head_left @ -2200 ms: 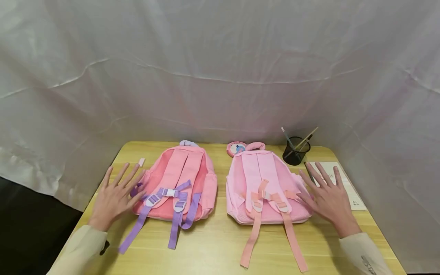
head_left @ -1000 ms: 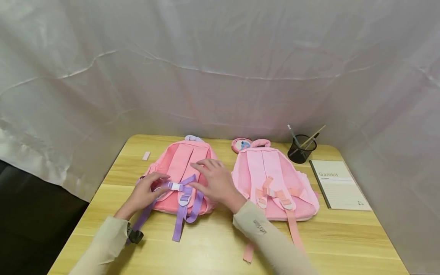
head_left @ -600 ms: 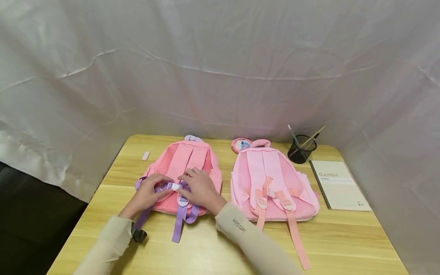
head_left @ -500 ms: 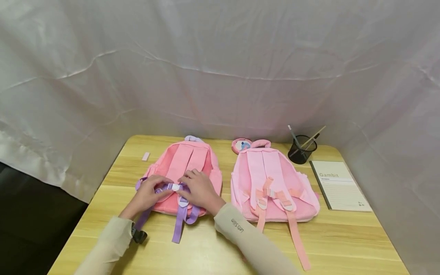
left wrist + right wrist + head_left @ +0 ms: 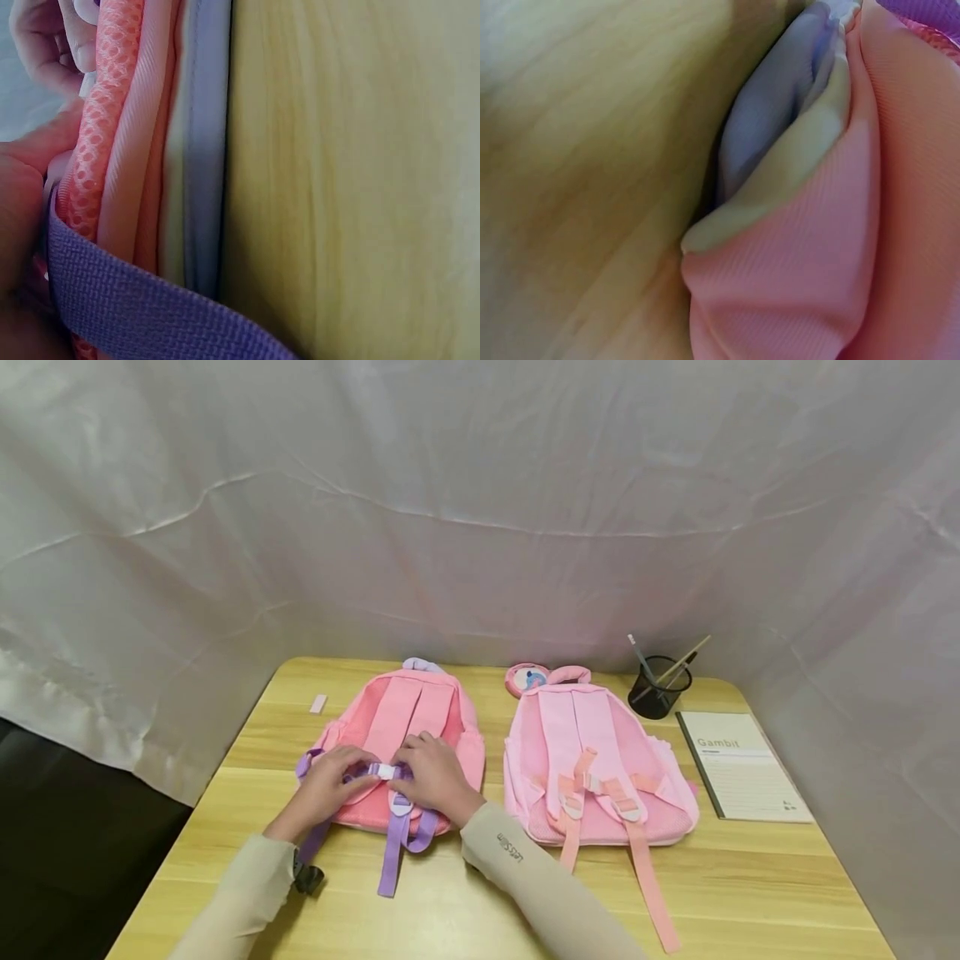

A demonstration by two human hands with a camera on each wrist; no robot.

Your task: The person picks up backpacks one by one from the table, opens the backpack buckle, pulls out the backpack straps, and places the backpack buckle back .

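A coral-pink backpack (image 5: 384, 710) lies back side up on the left of the table. Across its lower part runs a purple strap with a white buckle (image 5: 387, 772). My left hand (image 5: 324, 789) pinches the strap at the buckle's left end, and my right hand (image 5: 435, 777) pinches it at the right end. Purple webbing (image 5: 142, 307) crosses the bag's lower edge in the left wrist view, with part of the left hand (image 5: 22, 217) at the side. The right wrist view shows the bag's side pocket (image 5: 795, 262); no hand shows there.
A light pink backpack (image 5: 558, 718) with peach straps lies to the right, a round charm (image 5: 527, 679) by its handle. Behind it stands a black mesh pen cup (image 5: 652, 693). A notebook (image 5: 742, 768) lies at the right, a small pale eraser-like block (image 5: 318, 703) at the left.
Both hands have come inward from beside the two bags to the purple strap and taken hold at the white buckle. Over the last half second they have barely moved.
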